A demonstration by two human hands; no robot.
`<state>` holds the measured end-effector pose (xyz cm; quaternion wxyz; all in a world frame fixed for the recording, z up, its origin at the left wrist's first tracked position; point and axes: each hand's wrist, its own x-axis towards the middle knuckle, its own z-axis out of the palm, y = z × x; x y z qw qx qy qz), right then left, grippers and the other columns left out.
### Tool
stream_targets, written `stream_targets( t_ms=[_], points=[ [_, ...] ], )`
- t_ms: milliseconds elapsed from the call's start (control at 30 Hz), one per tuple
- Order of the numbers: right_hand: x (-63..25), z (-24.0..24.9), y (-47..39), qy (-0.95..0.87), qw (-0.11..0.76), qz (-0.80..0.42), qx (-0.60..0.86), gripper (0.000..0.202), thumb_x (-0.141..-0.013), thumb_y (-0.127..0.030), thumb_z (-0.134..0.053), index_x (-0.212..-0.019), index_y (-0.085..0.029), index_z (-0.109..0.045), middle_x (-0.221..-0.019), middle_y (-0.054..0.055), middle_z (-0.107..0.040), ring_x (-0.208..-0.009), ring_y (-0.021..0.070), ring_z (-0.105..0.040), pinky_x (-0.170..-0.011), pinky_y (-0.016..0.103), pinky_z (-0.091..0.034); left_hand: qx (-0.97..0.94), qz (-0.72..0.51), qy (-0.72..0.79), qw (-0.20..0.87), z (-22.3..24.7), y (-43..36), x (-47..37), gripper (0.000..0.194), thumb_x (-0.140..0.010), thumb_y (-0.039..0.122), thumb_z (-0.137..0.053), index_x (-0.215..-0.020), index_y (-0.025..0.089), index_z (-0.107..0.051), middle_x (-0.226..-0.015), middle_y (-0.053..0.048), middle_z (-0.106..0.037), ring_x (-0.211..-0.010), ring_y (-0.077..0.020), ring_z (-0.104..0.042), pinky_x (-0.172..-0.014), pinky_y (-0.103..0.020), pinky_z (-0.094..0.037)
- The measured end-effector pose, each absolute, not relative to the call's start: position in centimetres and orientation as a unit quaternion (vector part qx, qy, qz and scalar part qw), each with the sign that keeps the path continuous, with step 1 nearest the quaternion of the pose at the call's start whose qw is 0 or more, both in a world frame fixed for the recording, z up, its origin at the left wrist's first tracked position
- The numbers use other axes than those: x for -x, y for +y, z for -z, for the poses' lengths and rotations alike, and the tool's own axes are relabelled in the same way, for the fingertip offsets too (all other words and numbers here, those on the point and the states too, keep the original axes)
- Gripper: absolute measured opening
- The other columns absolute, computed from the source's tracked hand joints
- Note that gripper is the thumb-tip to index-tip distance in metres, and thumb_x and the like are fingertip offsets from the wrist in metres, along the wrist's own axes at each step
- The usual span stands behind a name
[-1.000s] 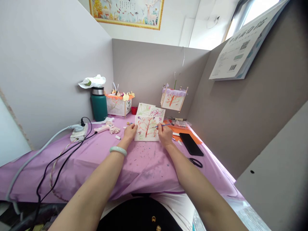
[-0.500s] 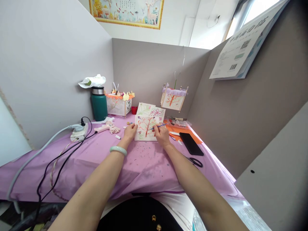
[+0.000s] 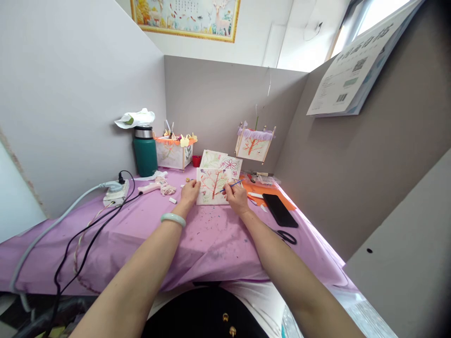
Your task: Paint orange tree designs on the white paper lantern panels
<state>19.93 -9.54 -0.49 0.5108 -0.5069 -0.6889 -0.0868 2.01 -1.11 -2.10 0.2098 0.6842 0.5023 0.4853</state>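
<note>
A white panel (image 3: 207, 197) with a red tree drawn on it stands tilted toward me on the table. Its left edge is pinched by my left hand (image 3: 190, 191), which wears a pale green bangle (image 3: 173, 219) at the wrist. Closed around a slim blue paintbrush (image 3: 238, 182), my right hand (image 3: 237, 197) is at the panel's right side. The brush tip points at the lower tree trunk; whether it touches, I cannot tell. Directly behind lean two more drawn panels, one with green lines (image 3: 213, 158) and one with a magenta flower (image 3: 229, 163).
Left are a green bottle (image 3: 145, 155), a drawn box with pens (image 3: 172, 155), a power strip (image 3: 116, 193) with cables and a pink glue gun (image 3: 151, 188). Right are a phone (image 3: 280, 210), scissors (image 3: 287, 237) and an orange sheet (image 3: 285, 199). A small lantern (image 3: 254, 146) hangs behind.
The paintbrush tip has moved slightly down and left across the drawing, with my right hand shifting a little. The panel has tilted or shifted very slightly left.
</note>
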Motion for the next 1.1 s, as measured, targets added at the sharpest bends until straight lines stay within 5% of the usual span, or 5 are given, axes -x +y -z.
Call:
stream_targets(
  t_ms=[700, 1100],
  points=[
    [-21.4, 0.6, -8.9, -0.64, 0.463, 0.227, 0.57, 0.033, -0.089, -0.032, -0.034, -0.08, -0.016, -0.061, -0.067, 0.005, -0.063, -0.064, 0.0135, -0.057, -0.057, 0.023, -0.035, -0.682, -0.485, 0.505, 0.209, 1.7, -1.6, -2.0, 0.03, -0.076, 0.036, -0.038, -0.072, 0.016, -0.06, -0.07, -0.003, -0.059, -0.066, -0.0156, -0.051, -0.057, -0.025, -0.034],
    [-20.0, 0.8, -9.3, -0.695, 0.477, 0.124, 0.524, 0.029, -0.089, -0.033, -0.036, -0.078, -0.02, -0.06, -0.064, 0.0, -0.066, -0.063, 0.0123, -0.059, -0.061, 0.023, -0.038, -0.683, -0.486, 0.504, 0.207, 1.8, -1.5, -2.0, 0.028, -0.076, 0.035, -0.038, -0.069, 0.017, -0.057, -0.068, -0.002, -0.057, -0.065, -0.0147, -0.05, -0.056, -0.024, -0.033]
  ],
)
